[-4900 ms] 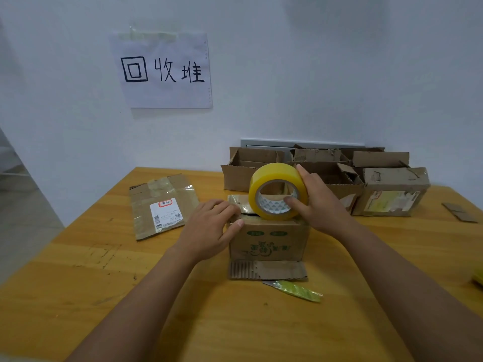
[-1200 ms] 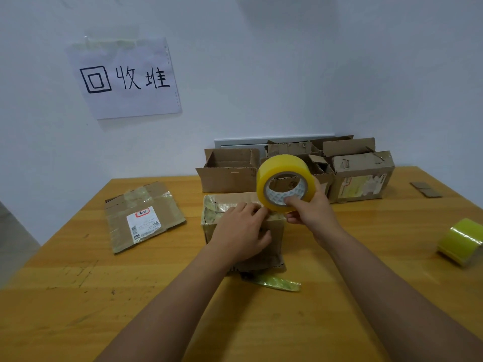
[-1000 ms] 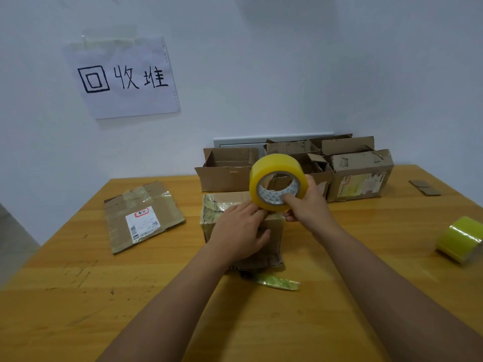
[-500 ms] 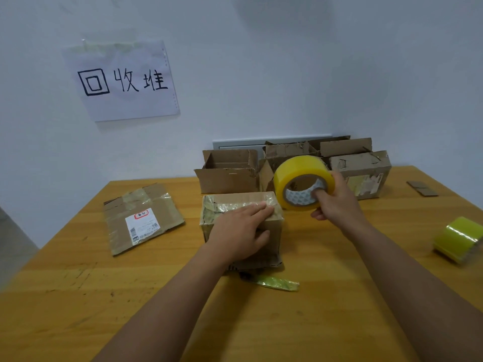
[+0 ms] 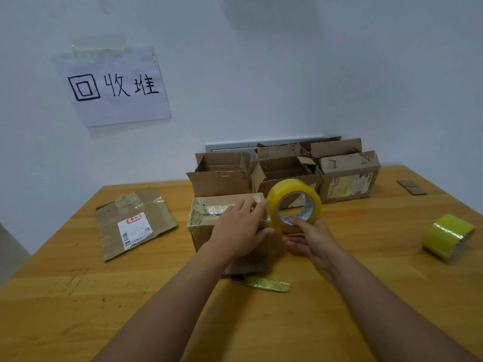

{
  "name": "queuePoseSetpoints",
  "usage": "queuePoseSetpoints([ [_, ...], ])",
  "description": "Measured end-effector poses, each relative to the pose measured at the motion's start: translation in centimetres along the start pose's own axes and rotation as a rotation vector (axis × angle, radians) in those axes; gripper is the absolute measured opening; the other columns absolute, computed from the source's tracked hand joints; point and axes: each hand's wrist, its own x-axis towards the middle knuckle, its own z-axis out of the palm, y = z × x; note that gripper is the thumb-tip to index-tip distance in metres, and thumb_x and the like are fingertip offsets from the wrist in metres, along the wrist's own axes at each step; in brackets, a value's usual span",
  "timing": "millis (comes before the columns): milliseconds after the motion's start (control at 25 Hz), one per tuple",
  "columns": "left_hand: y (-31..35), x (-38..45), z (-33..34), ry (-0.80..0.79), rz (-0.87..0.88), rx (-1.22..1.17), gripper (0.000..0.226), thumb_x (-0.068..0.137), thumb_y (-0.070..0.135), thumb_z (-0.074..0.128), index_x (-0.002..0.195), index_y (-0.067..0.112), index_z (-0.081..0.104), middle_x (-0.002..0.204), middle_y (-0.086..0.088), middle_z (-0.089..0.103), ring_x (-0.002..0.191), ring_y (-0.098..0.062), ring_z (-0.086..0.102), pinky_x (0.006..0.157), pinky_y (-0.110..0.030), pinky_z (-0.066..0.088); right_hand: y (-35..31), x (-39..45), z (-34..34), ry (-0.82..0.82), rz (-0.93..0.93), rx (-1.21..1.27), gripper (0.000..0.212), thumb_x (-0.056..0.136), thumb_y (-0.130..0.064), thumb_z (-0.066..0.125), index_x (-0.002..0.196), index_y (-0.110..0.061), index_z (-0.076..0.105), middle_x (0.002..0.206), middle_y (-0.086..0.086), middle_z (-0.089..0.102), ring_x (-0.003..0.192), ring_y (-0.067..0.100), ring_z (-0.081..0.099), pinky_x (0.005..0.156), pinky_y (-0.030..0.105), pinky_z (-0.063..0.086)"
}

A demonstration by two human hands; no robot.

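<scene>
A small brown cardboard box [image 5: 209, 215] with shiny tape on top stands mid-table. My left hand [image 5: 240, 231] lies flat on its top, fingers straight, pressing near the right edge. A yellow tape roll [image 5: 295, 189] is upright against the box's upper right corner. My right hand [image 5: 311, 240] holds it from below, one finger hooked inside the core. Whether a tape strand runs from the roll to the box is hard to tell.
Wooden table [image 5: 339, 296]. A flattened labelled carton [image 5: 133, 226] lies to the left. Two open boxes [image 5: 222, 176] [image 5: 285, 171] and a closed one [image 5: 350, 176] line the back wall. A second, greenish tape roll [image 5: 447, 236] sits at right. A tape scrap [image 5: 261, 283] lies in front of the box.
My right hand has carried the yellow roll from above the box over to its right side and lower. My left hand has stayed on the box top.
</scene>
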Motion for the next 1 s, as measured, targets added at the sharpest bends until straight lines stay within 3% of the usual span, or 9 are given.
queuePoseSetpoints([
  [80, -0.4, -0.2, 0.2, 0.001, 0.041, -0.003, 0.067, 0.096, 0.063, 0.037, 0.151, 0.025, 0.028, 0.149, 0.002, 0.037, 0.134, -0.018, 0.037, 0.103, -0.036, 0.042, -0.1, 0.1, -0.4, 0.000, -0.034, -0.044, 0.030, 0.091, -0.018, 0.067, 0.116, -0.004, 0.056, 0.096, 0.023, 0.070, 0.071, 0.030, 0.071, 0.052, 0.031, 0.058],
  [200, -0.4, -0.3, 0.0, -0.022, 0.048, -0.042, 0.066, 0.098, 0.061, 0.036, 0.154, 0.027, 0.023, 0.160, 0.009, 0.024, 0.143, -0.014, 0.029, 0.109, -0.037, 0.037, -1.3, 0.5, -1.6, 0.058, -0.174, -0.309, 0.034, 0.092, -0.022, 0.066, 0.121, -0.006, 0.056, 0.093, 0.015, 0.070, 0.066, 0.029, 0.071, 0.047, 0.028, 0.052],
  [320, -0.5, -0.4, -0.1, -0.011, 0.044, -0.045, 0.066, 0.098, 0.061, 0.036, 0.154, 0.030, 0.022, 0.160, 0.011, 0.025, 0.143, -0.012, 0.031, 0.105, -0.037, 0.041, -2.7, 0.6, -2.1, 0.075, -0.293, -0.494, 0.035, 0.092, -0.024, 0.066, 0.121, -0.018, 0.048, 0.095, 0.010, 0.067, 0.066, 0.028, 0.070, 0.050, 0.032, 0.054],
  [480, -0.2, -0.4, -0.3, -0.002, 0.042, -0.044, 0.063, 0.098, 0.061, 0.036, 0.153, 0.035, 0.021, 0.159, 0.013, 0.026, 0.140, -0.012, 0.034, 0.103, -0.035, 0.041, -3.1, 0.6, -3.8, 0.093, -0.341, -0.604, 0.025, 0.093, -0.022, 0.062, 0.113, -0.022, 0.047, 0.096, 0.008, 0.065, 0.065, 0.025, 0.069, 0.050, 0.031, 0.055],
  [560, -0.1, -0.4, -0.2, 0.007, 0.045, -0.038, 0.062, 0.098, 0.060, 0.036, 0.153, 0.038, 0.021, 0.159, 0.013, 0.026, 0.141, -0.013, 0.033, 0.106, -0.035, 0.038, -3.0, 0.6, -5.6, 0.123, -0.375, -0.662, 0.025, 0.094, -0.020, 0.061, 0.114, -0.023, 0.047, 0.101, 0.009, 0.064, 0.071, 0.026, 0.067, 0.049, 0.029, 0.053],
  [680, -0.1, -0.4, -0.1, 0.007, 0.040, -0.036, 0.060, 0.098, 0.059, 0.036, 0.153, 0.038, 0.024, 0.159, 0.013, 0.025, 0.142, -0.012, 0.031, 0.109, -0.034, 0.035, -2.8, 0.6, -8.6, 0.192, -0.456, -0.885, 0.038, 0.094, -0.022, 0.060, 0.129, -0.022, 0.045, 0.102, 0.010, 0.063, 0.079, 0.025, 0.061, 0.063, 0.043, 0.053],
  [880, -0.3, -0.3, 0.1, 0.010, 0.023, -0.029, 0.059, 0.098, 0.059, 0.037, 0.152, 0.038, 0.026, 0.159, 0.014, 0.026, 0.143, -0.012, 0.031, 0.108, -0.036, 0.037, -2.8, 0.2, -12.5, 0.368, -0.477, -1.341, 0.065, 0.093, -0.031, 0.056, 0.151, -0.031, 0.026, 0.115, 0.008, 0.058, 0.091, 0.027, 0.055, 0.061, 0.035, 0.044],
  [1000, -0.4, -0.2, 0.0, 0.005, 0.025, -0.019, 0.059, 0.098, 0.059, 0.038, 0.152, 0.038, 0.027, 0.159, 0.013, 0.027, 0.143, -0.012, 0.031, 0.110, -0.038, 0.036, -2.3, 0.6, -13.1, 0.408, -0.446, -1.190, 0.068, 0.093, -0.031, 0.060, 0.152, -0.034, 0.026, 0.125, 0.010, 0.055, 0.106, 0.032, 0.055, 0.073, 0.040, 0.050],
])
